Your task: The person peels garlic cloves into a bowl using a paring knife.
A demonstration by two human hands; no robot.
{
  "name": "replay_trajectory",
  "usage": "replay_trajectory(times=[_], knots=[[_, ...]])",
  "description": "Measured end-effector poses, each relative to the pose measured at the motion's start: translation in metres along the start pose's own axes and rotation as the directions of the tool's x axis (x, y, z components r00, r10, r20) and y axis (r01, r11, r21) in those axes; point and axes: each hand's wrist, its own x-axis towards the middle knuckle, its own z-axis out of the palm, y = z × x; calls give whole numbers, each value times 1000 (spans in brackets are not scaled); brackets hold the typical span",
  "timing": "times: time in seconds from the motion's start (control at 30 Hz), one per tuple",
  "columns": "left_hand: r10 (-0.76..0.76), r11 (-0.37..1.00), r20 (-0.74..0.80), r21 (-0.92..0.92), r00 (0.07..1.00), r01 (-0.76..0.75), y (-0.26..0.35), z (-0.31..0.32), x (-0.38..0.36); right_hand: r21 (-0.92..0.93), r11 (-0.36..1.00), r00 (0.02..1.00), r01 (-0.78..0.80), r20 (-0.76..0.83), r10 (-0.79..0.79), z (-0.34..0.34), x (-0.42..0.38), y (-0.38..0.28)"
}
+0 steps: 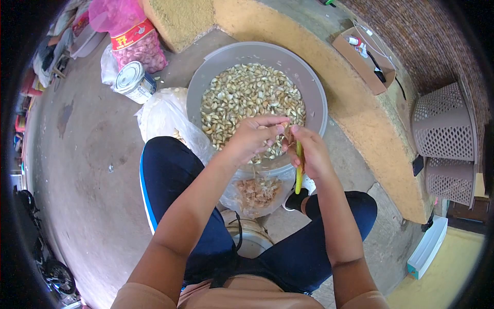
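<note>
Over the near rim of a large grey tub (321,110), my two hands meet. My left hand (256,136) pinches a small garlic clove (285,125) between thumb and fingertips. My right hand (313,152) is closed around a knife with a yellow-green handle (298,177); its blade is mostly hidden by the fingers. Brownish peel (291,138) shows at the right fingertips, beside the clove. Inside the tub lies a wide layer of loose garlic cloves (252,92). Just below the tub, a clear plastic bag (275,206) holds dry garlic skins (256,192).
A white plastic bag (162,116) touches the tub's left side. Beyond it stand a paint bucket (135,82) and a pink mesh sack (139,49). A yellow ledge (355,123) curves along the right, with a cardboard box (360,64) on top. Perforated grey baskets (445,126) stand far right.
</note>
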Motion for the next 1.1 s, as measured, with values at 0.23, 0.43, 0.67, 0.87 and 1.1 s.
replay_trajectory(times=[0.23, 0.43, 0.67, 0.87, 1.1], knots=[[17, 1000, -29, 9, 999, -17, -1, 5, 0, 14, 1000, 1000, -3, 15, 2, -2, 0, 2], [39, 971, -74, 238, 997, -20, -5, 3, 4, -257, 966, 998, 10, -61, -26, -3, 0, -1], [-104, 994, -4, 28, 995, 104, -7, -6, 4, -283, 953, 994, 107, 63, -93, -7, -4, -4], [-161, 951, 145, -243, 976, 193, -8, -8, 2, -216, 967, 986, 134, 125, -109, -7, -7, -7], [-149, 911, 238, -343, 960, 227, -12, -13, 4, -191, 969, 981, 158, 138, -133, -12, -3, -3]])
